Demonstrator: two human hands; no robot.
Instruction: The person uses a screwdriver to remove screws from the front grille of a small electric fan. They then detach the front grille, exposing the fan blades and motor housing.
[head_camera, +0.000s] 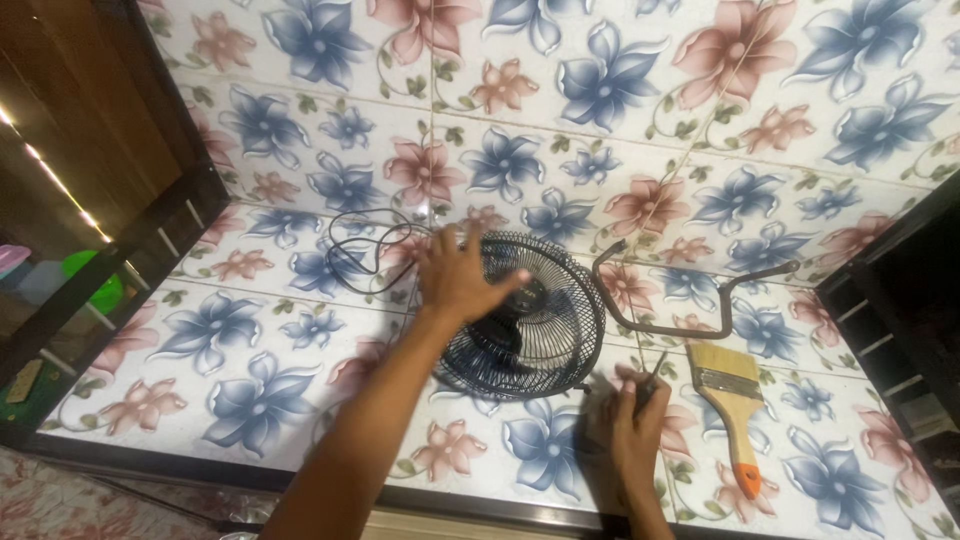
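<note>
A small black fan (530, 315) with a wire cage lies face up near the middle of the bench (250, 380), whose top is covered in tiles printed with blue and pink flowers. The person's left hand (460, 275) rests flat on the left part of the cage, fingers spread wide and gripping nothing. The right hand (630, 415) sits just beside the fan's lower right edge, curled around a thin dark tool (650, 380) (it looks like a screwdriver, though its tip is too small to make out) that points up and away from the wrist. A black cord (365, 250) loops on the tiles behind the fan to the left. To the right of the fan lies a bent metal bracket (690, 300), and nearer the person, just beside the right hand, a paintbrush (730, 395) with a pale wooden handle and an orange tip.
</note>
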